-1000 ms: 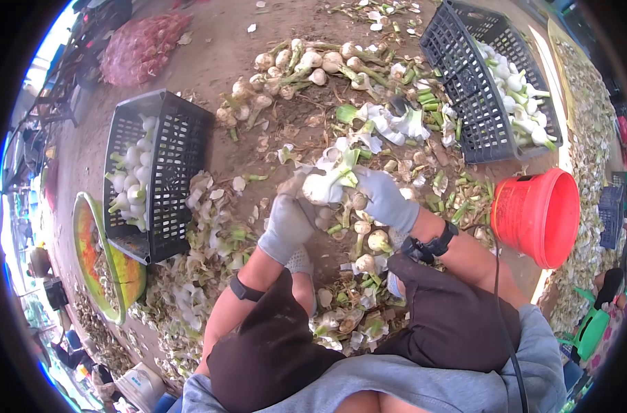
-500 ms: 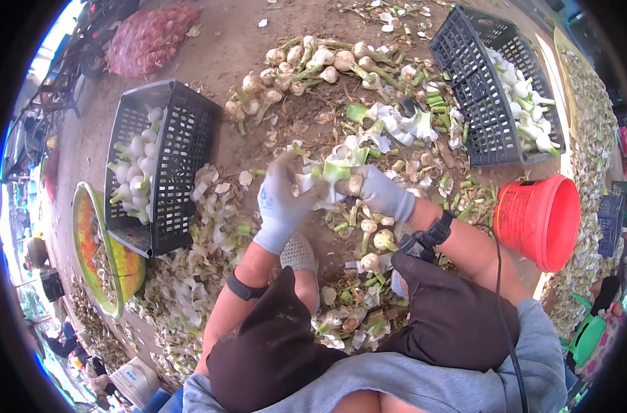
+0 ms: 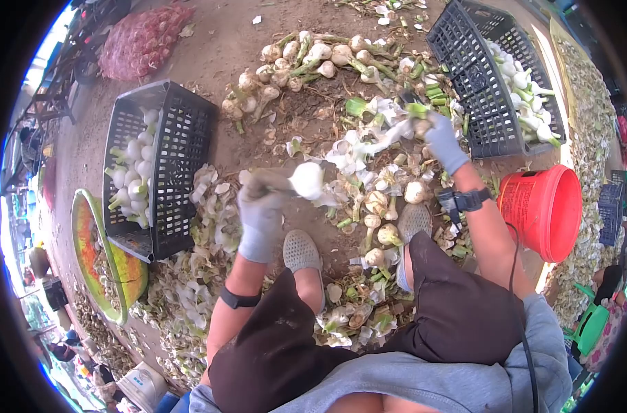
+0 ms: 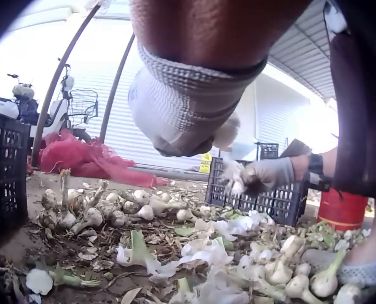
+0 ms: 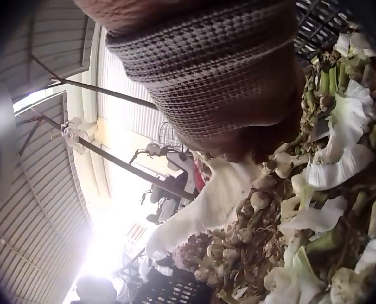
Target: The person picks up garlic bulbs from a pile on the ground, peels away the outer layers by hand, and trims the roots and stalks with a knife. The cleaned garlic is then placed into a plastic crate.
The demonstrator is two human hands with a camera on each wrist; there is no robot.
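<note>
My gloved left hand (image 3: 260,217) grips a white peeled garlic bulb (image 3: 308,181) by its stem end, over the heap of peelings. Most of that bulb is behind the glove in the left wrist view, where a pale round edge (image 4: 227,132) shows. Farther right, my gloved right hand (image 3: 445,143) holds stripped garlic skin (image 3: 394,133) with a green stalk end. The skin hangs down as a long pale strip (image 5: 197,206) in the right wrist view. Unpeeled garlic bulbs (image 3: 318,52) with stems lie in an arc on the ground ahead.
A black crate (image 3: 184,165) of white bulbs stands at the left, another crate (image 3: 468,82) at the upper right. A red bucket (image 3: 527,210) sits at my right, a yellow-green basin (image 3: 131,275) at far left. Loose peelings (image 3: 210,275) cover the ground around my shoes (image 3: 303,256).
My hands were together at the garlic bulb and have moved apart. The left now holds the bared bulb to the left; the right has carried the stripped skin right and forward.
</note>
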